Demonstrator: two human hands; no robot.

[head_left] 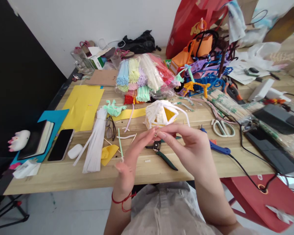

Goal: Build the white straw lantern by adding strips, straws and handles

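Note:
My left hand [133, 151] is held up over the table's front part with fingers stretched and thumb apart. Its fingertips meet those of my right hand [191, 147]. The thumb and forefinger of my right hand are pinched together on something too small to make out. Just beyond the hands sits a small house shape [159, 114] wrapped in white pipe cleaners, with yellow inside. Below the hands lies a pair of dark green-handled pliers [165, 159], partly hidden by the fingers. A green pipe cleaner [120, 143] lies to the left of my left hand.
Left are white pipe cleaners [96, 147], glasses [110, 128], a phone [61, 145] and yellow sheets [82, 106]. Right are a blue glue gun [219, 148] with its cord and scissors [223, 128]. Bagged pipe cleaners [142, 73] and a red bag [183, 26] stand behind.

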